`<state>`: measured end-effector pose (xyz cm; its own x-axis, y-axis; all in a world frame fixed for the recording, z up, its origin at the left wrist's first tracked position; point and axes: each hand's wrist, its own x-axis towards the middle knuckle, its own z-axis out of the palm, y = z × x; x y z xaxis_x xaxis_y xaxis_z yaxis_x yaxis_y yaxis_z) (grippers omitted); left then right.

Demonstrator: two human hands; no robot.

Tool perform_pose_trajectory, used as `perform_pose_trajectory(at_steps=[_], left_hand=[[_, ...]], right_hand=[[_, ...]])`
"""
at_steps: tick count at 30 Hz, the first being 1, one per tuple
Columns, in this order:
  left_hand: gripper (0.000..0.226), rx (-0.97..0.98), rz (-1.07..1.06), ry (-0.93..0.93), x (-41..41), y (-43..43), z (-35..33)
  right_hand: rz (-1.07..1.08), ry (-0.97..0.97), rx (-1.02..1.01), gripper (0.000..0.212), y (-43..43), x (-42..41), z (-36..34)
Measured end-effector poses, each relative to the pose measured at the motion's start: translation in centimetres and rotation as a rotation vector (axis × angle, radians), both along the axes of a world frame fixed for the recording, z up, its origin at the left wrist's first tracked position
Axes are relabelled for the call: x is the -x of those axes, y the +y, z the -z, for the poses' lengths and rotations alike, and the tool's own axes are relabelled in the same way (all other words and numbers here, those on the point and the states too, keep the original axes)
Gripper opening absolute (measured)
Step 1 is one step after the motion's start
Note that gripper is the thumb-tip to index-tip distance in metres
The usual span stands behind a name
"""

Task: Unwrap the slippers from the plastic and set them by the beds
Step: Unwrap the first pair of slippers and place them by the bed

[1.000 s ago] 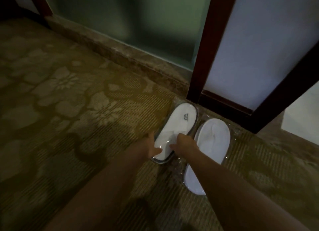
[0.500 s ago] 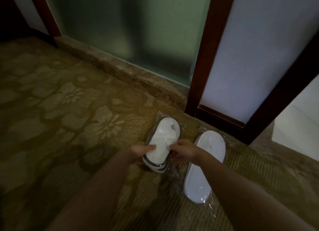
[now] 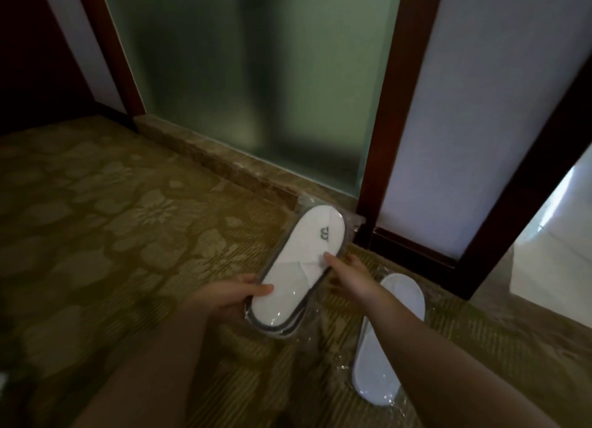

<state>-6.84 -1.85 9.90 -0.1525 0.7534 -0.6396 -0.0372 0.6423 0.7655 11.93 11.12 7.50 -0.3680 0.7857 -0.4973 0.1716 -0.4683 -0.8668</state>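
Observation:
A pack of white slippers (image 3: 304, 261) with dark-edged soles, still in clear plastic, is held up above the carpet, toe end pointing away from me. My left hand (image 3: 224, 296) grips its left edge near the heel. My right hand (image 3: 349, 275) pinches its right edge at the middle. A second wrapped pack of white slippers (image 3: 387, 338) lies flat on the carpet below my right forearm, partly hidden by it.
Patterned olive carpet (image 3: 112, 235) covers the floor. Ahead stand a frosted glass panel (image 3: 256, 75) on a stone sill (image 3: 224, 162), a dark wood post (image 3: 387, 107) and a white wall panel (image 3: 480, 91). Pale floor shows at far right.
Both hands have lifted the left slipper pack off the carpet and raised it toward me. The other pack has stayed on the floor. My view has tilted upward.

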Motion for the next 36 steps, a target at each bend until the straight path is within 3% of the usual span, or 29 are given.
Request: perform_pose_trajectory(at_steps=[4, 7, 10, 14, 20, 25, 31, 36], left_hand=[[0.029, 0.05, 0.049, 0.04, -0.1, -1.0, -0.1], [0.015, 0.069, 0.029, 0.046, -0.8, -1.2, -1.1], [0.044, 0.049, -0.032, 0.045, -1.0, -0.7, -1.7], [0.05, -0.043, -0.088, 0.056, -1.8, 0.0, -2.3], [0.086, -0.169, -0.154, 0.063, -2.4, 0.7, -2.8], [0.103, -0.176, -0.263, 0.149, -2.0, 1.0, -1.9], [0.089, -0.172, -0.359, 0.205, -1.5, 0.6, -2.4], [0.068, -0.198, -0.43, 0.517, 0.0, 0.4, -3.1]], right_hand=[[0.057, 0.067, -0.048, 0.071, -0.5, 0.3, -0.6], [0.075, 0.073, -0.087, 0.073, -0.5, 0.3, -1.1], [0.053, 0.092, -0.078, 0.063, -0.6, 0.1, -1.7], [0.019, 0.081, -0.086, 0.061, -0.9, 0.4, -2.0], [-0.141, 0.052, -0.101, 0.071, -1.6, 0.8, -2.6], [-0.303, -0.087, -0.283, 0.064, -2.6, 0.9, -3.8], [-0.461, -0.129, -0.395, 0.051, -3.7, 1.4, -5.4], [-0.345, -0.227, -0.535, 0.046, -3.3, 1.5, -5.9]])
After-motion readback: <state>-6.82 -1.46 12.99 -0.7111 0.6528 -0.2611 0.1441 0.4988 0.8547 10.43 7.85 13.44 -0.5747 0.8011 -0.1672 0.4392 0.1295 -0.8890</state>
